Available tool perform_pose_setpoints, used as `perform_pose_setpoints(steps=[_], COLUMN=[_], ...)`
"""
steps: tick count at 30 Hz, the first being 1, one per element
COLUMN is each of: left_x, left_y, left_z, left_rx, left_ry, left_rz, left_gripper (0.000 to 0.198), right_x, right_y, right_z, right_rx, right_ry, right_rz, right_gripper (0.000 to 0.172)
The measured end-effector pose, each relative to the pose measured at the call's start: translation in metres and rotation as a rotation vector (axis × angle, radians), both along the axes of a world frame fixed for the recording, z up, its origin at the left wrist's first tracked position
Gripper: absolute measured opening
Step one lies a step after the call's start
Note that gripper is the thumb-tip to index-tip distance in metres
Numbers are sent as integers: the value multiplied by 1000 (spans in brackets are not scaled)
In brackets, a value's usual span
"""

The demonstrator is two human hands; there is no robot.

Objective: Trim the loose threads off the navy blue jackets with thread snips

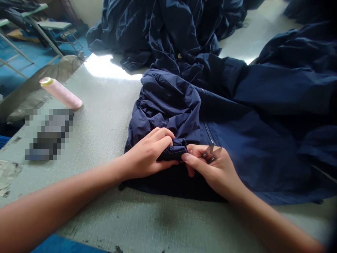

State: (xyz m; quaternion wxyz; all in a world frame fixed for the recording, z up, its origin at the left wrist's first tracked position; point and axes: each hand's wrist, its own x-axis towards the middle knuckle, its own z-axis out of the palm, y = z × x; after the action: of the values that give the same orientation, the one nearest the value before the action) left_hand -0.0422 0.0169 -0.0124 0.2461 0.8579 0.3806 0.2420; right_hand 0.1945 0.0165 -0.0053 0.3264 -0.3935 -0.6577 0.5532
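- Left hand [149,153] squeezes bunched, wrinkly blue cloth [176,150].
- Right hand [217,168] pinches the cloth's edge and holds pointy metal snips [209,151].
- Pink thread [63,93] makes a smooth tube.

Looks like a sewing workshop, judging by heaped navy garments [168,30] on a worn surface [102,123], a zippered navy garment [168,102] spread in front, a spool of pale pink thread [63,94] and thread snips [210,149]. Opens at the back onto a blue floor [40,56] with metal-legged tables [54,25].
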Motion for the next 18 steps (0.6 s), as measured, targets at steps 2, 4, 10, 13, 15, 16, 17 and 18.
perform_pose_setpoints(steps=[2,4,10,13,15,16,17,18], left_x=[0,0,1,0,0,0,0,0], left_y=[0,0,0,0,0,0,0,0], left_z=[0,0,-1,-1,-1,-1,-1,-1], left_rx=[1,3,16,17,15,15,17,19], left_ry=[0,-2,-4,-5,-5,-4,-4,-4], left_rz=[-1,-1,2,-2,-5,-5,-4,-3], left_gripper=[25,25,25,25,25,25,25,25], right_x=[0,0,-1,-1,0,0,0,0], right_y=[0,0,2,2,2,2,2,1], right_z=[0,1,1,1,1,1,2,2], right_rx=[1,2,10,8,9,10,11,11], right_ry=[-3,-5,-24,-33,-38,-41,-45,-48], right_rz=[1,-1,1,3,4,4,5,5], right_gripper=[44,44,43,44,44,44,43,43])
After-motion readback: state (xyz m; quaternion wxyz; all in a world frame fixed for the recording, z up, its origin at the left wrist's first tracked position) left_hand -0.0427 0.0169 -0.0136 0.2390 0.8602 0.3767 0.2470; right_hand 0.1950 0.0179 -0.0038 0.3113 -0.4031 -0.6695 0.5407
